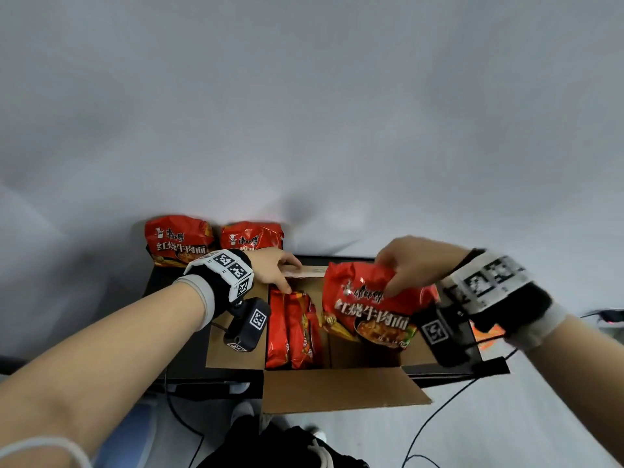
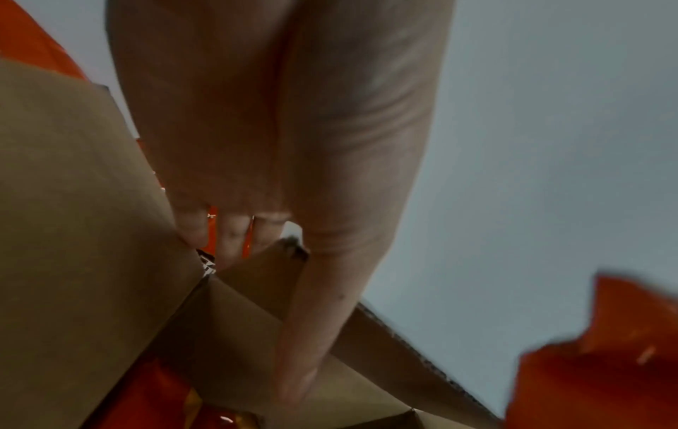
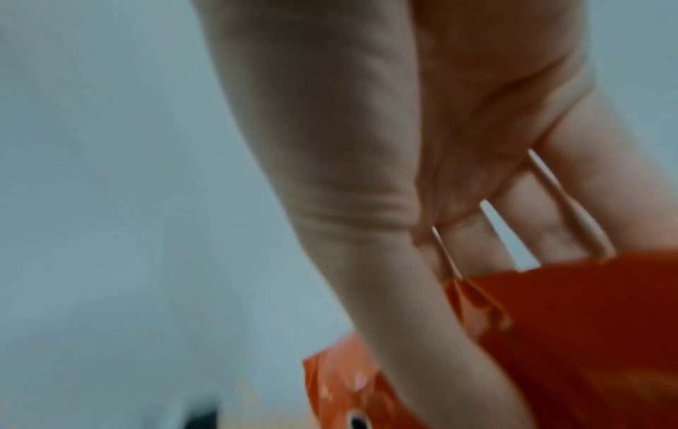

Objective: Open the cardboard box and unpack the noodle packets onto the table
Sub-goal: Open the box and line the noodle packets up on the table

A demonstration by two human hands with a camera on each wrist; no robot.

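Inside cardboard box [image 1: 337,386]: upright noodle packets [image 1: 292,329] | right hand [image 1: 415,268] grips one packet [image 1: 368,305]

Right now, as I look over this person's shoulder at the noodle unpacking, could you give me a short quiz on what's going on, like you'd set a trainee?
1. True or false: the right hand holds a noodle packet above the open cardboard box.
2. How many packets already lie on the table beyond the box? A) none B) two C) five
3. Fill in: the left hand reaches to the box's far edge, just above the packets standing on ____ inside.

Key: 1 true; 2 B, namely the left table packet and the right table packet; 3 edge, meaning the boxed packets.
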